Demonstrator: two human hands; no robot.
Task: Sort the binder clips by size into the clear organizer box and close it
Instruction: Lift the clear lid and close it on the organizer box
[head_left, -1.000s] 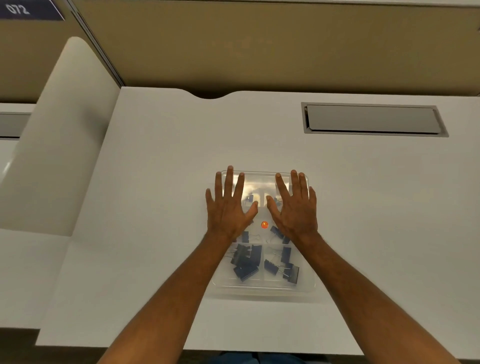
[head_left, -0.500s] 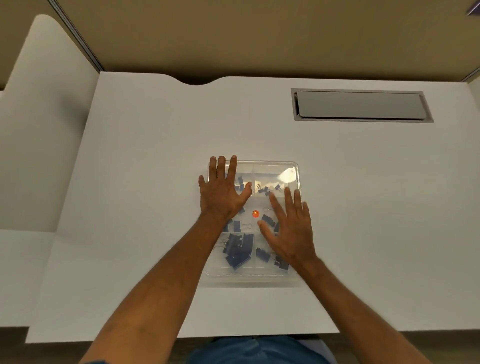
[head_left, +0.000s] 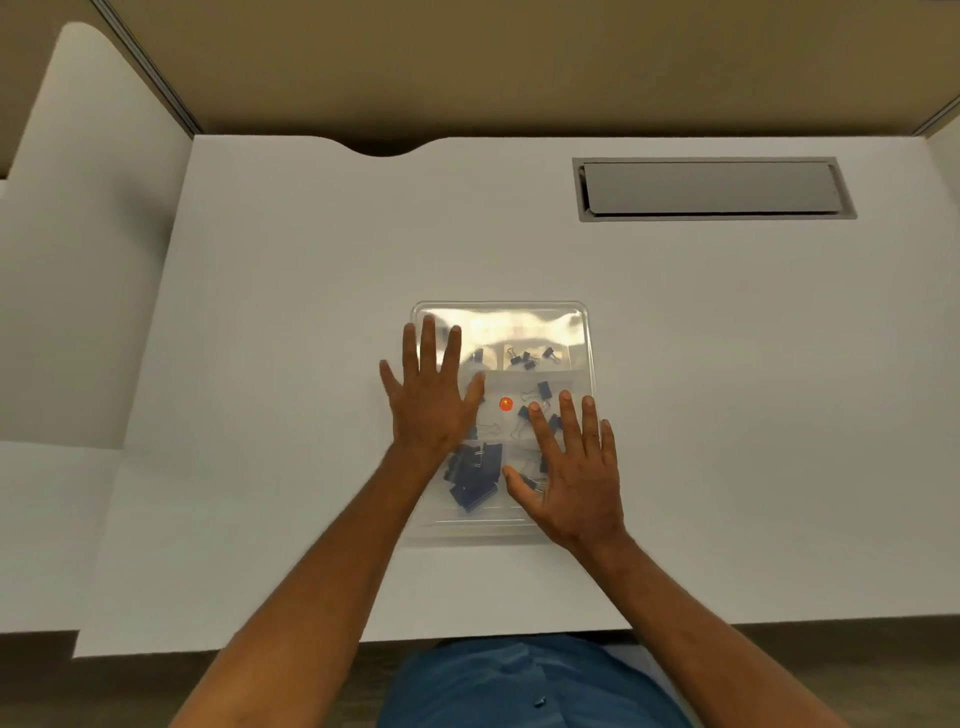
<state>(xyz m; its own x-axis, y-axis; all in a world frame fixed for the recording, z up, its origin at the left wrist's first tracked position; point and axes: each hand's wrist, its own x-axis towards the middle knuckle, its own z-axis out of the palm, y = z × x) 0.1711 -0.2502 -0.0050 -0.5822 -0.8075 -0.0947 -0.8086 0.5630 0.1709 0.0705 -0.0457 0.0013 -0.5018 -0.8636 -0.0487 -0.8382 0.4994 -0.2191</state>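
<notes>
The clear organizer box (head_left: 524, 322) lies on the white desk with its lid down. Through the lid I see blue binder clips in compartments: small ones (head_left: 527, 357) at the far right, medium ones (head_left: 540, 391) in the middle, large ones (head_left: 474, 475) at the near left. A small orange dot (head_left: 505, 404) shows at the lid's centre. My left hand (head_left: 434, 397) lies flat on the left side of the lid, fingers straight and spread. My right hand (head_left: 574, 467) lies flat on the near right part of the lid, fingers straight.
The white desk (head_left: 260, 364) stretches on all sides of the box. A grey cable hatch (head_left: 711, 188) is set into the desk at the far right. A white side panel (head_left: 78, 234) stands at the left. Beige partition walls rise behind.
My right hand has slid from the far part of the lid toward the near right corner. My left hand has shifted slightly left and stayed flat. The camera has tilted down a little.
</notes>
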